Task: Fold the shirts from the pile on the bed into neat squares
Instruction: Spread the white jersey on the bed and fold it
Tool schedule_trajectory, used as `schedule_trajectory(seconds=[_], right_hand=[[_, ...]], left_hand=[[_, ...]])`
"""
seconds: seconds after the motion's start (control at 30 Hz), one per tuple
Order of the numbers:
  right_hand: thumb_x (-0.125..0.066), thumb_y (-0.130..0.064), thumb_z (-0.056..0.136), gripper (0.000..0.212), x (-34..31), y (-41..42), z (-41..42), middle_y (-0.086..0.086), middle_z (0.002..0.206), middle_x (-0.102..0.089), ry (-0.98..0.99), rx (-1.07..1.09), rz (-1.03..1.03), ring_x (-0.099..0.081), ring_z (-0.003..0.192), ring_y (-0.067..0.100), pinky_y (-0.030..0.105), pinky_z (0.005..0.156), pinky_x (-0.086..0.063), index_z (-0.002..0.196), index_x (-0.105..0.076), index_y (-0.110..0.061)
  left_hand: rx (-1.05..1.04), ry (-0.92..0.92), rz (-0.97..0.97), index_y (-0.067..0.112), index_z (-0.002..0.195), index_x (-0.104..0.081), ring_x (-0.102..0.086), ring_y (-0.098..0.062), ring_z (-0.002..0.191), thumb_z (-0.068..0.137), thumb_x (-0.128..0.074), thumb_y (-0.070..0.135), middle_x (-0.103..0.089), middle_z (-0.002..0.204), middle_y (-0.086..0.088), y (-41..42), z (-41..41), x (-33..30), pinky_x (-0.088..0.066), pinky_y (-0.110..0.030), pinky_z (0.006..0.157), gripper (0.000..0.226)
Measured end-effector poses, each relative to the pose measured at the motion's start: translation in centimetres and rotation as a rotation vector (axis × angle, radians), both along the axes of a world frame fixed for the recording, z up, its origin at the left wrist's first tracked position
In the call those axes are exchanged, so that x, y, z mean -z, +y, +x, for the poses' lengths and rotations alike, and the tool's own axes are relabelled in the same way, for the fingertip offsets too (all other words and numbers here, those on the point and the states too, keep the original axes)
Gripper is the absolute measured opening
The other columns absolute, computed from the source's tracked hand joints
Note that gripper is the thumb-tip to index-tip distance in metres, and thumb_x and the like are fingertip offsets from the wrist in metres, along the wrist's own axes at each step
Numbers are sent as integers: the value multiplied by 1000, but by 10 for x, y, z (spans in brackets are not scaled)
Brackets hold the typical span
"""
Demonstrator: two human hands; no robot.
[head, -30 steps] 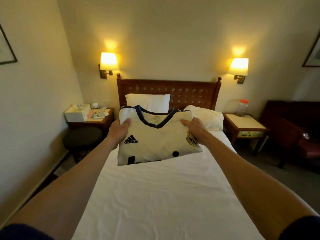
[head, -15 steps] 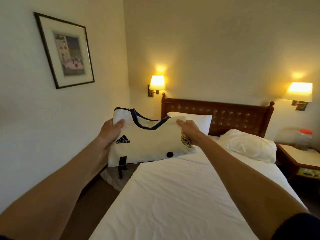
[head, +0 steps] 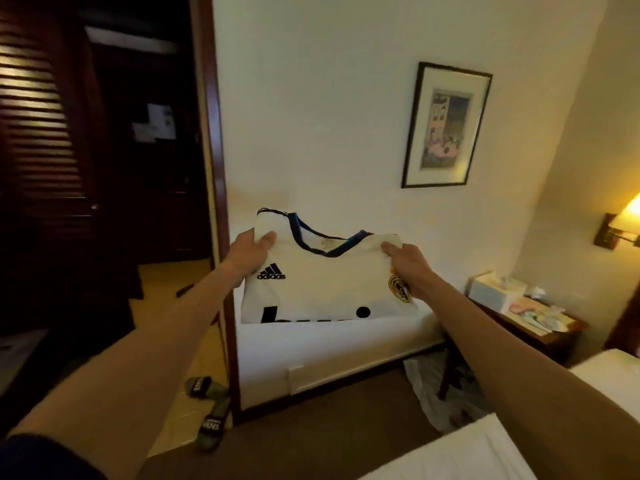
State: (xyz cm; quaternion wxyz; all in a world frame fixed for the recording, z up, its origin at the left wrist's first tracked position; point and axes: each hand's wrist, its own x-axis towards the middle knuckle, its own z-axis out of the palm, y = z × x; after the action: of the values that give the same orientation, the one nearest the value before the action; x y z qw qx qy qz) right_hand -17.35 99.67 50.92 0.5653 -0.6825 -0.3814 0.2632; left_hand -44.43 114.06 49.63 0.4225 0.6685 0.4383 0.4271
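Observation:
A folded white football shirt [head: 325, 285] with a dark blue collar, a black logo and a gold crest hangs in the air in front of the side wall. My left hand [head: 251, 252] grips its upper left corner, thumb on top. My right hand [head: 405, 263] grips its upper right corner by the crest. Both arms are stretched out. Only a corner of the white bed [head: 485, 448] shows at the lower right. The pile of shirts is out of view.
A framed picture [head: 446, 124] hangs on the wall. A dark doorway [head: 138, 150] with louvred doors opens at left. Two slippers [head: 211, 410] lie on the floor by the door frame. A bedside table [head: 530, 317] with a tissue box stands right, below a lit wall lamp [head: 623, 223].
I have turned far to the left, carrying the folded shirt off the bed. It now hangs before the side wall near the doorway. Both hands keep the same grip.

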Motion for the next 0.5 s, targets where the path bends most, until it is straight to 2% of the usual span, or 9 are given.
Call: schedule_trajectory(seconds=[0.17,0.33,0.5], right_hand=[[-51,-25,99,14,3,145,-124,7,92,-65,-21,-247,45,-62,78,22,33,68,-51,97,-59,-14],[-53,-23,99,19,0,275,-231,9,100,-67,1,-378,87,-63,82,21,32,66,-51,110,-62,-11],[-54,-25,99,27,-12,388,-309,8,107,-67,32,-447,98,-65,91,22,33,71,-52,122,-60,-13]], left_hand=[[-257,16,6,22,108,-64,-67,-27,97,99,-57,34,-70,107,-7,89,-145,8,-55,-47,92,17],[-398,49,-6,26,112,-66,-68,-28,100,97,-58,37,-71,109,-5,182,-264,2,-54,-51,93,21],[-442,49,-18,26,118,-64,-69,-27,99,96,-57,38,-71,109,-5,272,-344,-16,-55,-51,92,25]])
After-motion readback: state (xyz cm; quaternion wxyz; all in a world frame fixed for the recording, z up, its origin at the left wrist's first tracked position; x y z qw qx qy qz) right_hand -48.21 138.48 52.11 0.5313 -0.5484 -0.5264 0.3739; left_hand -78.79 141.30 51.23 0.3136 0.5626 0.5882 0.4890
